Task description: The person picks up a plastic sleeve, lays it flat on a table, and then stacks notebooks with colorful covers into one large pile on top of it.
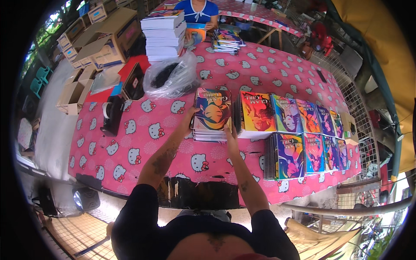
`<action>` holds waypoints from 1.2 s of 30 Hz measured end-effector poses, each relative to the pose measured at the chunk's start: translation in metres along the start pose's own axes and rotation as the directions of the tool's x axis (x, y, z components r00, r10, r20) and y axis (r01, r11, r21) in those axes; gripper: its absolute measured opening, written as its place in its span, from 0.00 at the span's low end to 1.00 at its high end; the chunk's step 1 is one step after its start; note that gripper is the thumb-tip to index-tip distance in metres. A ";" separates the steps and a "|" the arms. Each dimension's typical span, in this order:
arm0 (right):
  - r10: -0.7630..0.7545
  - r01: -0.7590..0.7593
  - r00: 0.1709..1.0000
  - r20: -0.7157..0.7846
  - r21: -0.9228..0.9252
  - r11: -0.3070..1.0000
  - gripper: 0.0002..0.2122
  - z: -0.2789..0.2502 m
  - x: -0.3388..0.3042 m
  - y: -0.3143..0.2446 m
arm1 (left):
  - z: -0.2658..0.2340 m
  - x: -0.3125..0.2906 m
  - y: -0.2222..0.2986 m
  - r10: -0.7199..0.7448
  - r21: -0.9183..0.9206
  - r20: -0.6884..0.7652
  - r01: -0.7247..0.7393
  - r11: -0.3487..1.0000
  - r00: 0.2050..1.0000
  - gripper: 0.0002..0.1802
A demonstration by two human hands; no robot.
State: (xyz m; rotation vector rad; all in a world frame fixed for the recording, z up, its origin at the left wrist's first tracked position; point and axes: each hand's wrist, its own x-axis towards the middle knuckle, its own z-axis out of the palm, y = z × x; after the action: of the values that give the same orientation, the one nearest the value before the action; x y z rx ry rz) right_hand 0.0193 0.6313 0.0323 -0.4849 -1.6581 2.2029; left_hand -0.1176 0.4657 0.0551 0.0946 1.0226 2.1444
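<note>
A stack of spiral notebooks (213, 113) with colourful illustrated covers stands on the pink table in front of me. My left hand (190, 120) is pressed round its left side. At the stack's near right corner, my right hand (231, 132) grips the edge, so the stack is held between both hands. Directly to its right is another stack with an orange and yellow cover (258, 112). Further right, more notebook stacks run in two rows, among them a purple-covered one (290, 155) at the near left end.
A clear plastic bag (172, 78) lies behind my left hand, and a black tape dispenser (113, 118) stands left. Tall piles of white-edged books (162, 41) rise at the back. Across the table sits a person in blue (198, 11) beside magazines (227, 40). Cardboard boxes (110, 37) stand far left.
</note>
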 end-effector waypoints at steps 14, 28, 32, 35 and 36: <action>-0.276 0.342 0.925 0.262 -0.891 0.298 0.23 -0.014 -0.140 0.060 | -0.011 -0.012 -0.041 0.372 0.547 -0.101 -0.261 0.796 0.923 0.39; -0.312 0.583 0.813 0.492 -0.674 0.455 0.22 0.095 -0.155 0.070 | -0.300 -0.259 0.167 0.948 0.911 -0.313 0.300 0.283 0.055 0.24; -0.233 0.599 0.749 0.621 -0.484 0.638 0.21 0.197 -0.178 0.097 | -0.347 -0.228 0.251 0.949 0.972 -0.186 0.190 0.140 0.255 0.16; -0.225 0.593 0.753 0.618 -0.489 0.640 0.19 0.273 -0.196 0.132 | -0.375 -0.191 0.308 0.887 0.981 -0.046 0.188 -0.046 0.460 0.11; -0.228 0.611 0.752 0.618 -0.526 0.592 0.18 0.290 -0.201 0.141 | -0.389 -0.174 0.322 0.853 0.982 -0.027 0.174 -0.075 0.521 0.11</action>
State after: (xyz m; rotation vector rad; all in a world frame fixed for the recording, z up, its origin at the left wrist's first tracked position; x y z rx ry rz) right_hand 0.0533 0.2558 -0.0145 0.3737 -2.5613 1.2924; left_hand -0.3233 -0.0269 0.0562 0.2524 3.3692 1.2151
